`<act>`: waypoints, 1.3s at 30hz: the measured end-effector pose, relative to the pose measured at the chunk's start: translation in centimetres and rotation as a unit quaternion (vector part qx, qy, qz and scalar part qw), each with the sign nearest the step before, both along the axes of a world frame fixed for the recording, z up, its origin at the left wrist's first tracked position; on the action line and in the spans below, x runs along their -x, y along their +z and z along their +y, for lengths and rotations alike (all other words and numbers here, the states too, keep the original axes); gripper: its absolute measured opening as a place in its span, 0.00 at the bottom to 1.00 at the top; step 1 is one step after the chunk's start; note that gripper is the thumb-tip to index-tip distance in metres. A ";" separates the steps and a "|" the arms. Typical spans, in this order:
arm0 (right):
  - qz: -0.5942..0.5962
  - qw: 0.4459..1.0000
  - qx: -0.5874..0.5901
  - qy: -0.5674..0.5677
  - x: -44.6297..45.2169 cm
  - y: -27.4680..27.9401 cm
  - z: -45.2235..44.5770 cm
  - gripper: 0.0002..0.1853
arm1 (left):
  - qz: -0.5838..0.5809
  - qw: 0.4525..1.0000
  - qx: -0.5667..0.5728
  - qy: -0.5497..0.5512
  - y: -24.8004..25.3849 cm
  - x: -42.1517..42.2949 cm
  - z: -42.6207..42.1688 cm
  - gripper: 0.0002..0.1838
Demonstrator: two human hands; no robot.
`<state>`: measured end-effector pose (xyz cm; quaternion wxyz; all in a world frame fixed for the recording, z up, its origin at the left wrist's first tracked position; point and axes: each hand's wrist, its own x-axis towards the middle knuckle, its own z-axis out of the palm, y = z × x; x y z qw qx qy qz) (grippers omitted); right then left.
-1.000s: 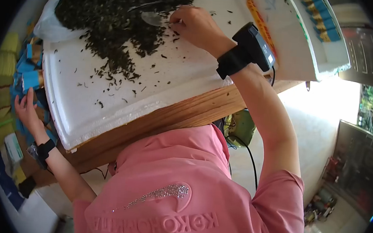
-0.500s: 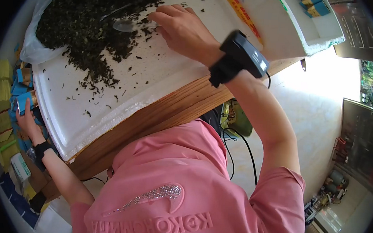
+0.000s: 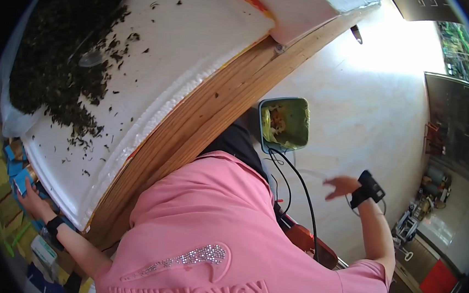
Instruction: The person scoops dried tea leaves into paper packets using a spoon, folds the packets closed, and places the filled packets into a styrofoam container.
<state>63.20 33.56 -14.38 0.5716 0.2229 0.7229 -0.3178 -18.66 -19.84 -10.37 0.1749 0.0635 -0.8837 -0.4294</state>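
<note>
In the head view, the left hand (image 3: 34,203) held a small blue-and-tan packet (image 3: 23,180) at the lower left. The right hand (image 3: 343,186), fingers loosely spread, hung at centre right. Upper left, a clear plastic spoon (image 3: 91,59) lay on dark dried leaves (image 3: 56,28) heaped over a white foam tray (image 3: 162,47).

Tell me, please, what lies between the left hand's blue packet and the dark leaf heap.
In the head view, the white foam tray's rim and nearly bare surface separate the blue packet from the leaf heap.
</note>
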 end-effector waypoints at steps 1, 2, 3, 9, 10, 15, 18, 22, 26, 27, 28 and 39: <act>-0.116 0.989 0.002 -0.088 -0.4 0.6 -1.0 0.36 | -0.001 1.000 0.005 -0.010 0.3 -0.3 0.2 0.37; -0.229 0.958 0.004 -0.171 -0.2 1.3 -1.6 0.32 | -0.002 1.000 0.011 -0.018 0.7 -0.7 0.6 0.37; -0.227 0.959 0.006 -0.171 -2.6 -0.5 -2.4 0.32 | -0.004 0.999 0.034 -0.012 1.5 -2.0 1.9 0.37; 0.151 0.837 -0.221 -0.478 -1.1 -15.4 -4.1 0.13 | -0.009 0.999 0.045 -0.010 1.5 -1.7 1.9 0.31; 0.229 0.824 -0.231 -0.463 1.4 -17.9 -3.7 0.11 | -0.005 0.999 0.048 -0.005 1.4 -1.8 1.9 0.31; 0.274 0.826 -0.247 -0.427 14.1 -25.4 -4.1 0.19 | 0.000 0.999 0.051 0.004 1.2 -2.0 1.5 0.33; 0.200 0.886 -0.291 -0.301 16.2 -31.9 -6.9 0.25 | 0.015 0.999 0.032 0.000 1.5 -2.3 0.9 0.33; 0.217 0.822 -0.394 -0.350 15.4 -32.1 -8.6 0.23 | 0.007 1.000 0.021 0.000 1.4 -1.9 -1.6 0.35; 0.190 0.846 -0.393 -0.307 15.6 -30.1 -4.7 0.17 | 0.014 0.998 0.060 0.010 2.5 -3.6 0.8 0.38; 0.209 0.834 -0.413 -0.302 15.3 -30.0 -3.6 0.23 | 0.007 0.998 0.063 -0.001 2.7 -3.4 0.7 0.38; 0.228 0.821 -0.431 -0.297 14.9 -29.8 -2.3 0.29 | 0.005 0.998 0.062 0.004 2.5 -3.5 0.4 0.38; 0.245 0.795 -0.433 -0.347 15.6 -25.7 7.3 0.15 | 0.022 0.995 0.085 -0.047 2.4 -4.2 0.1 0.37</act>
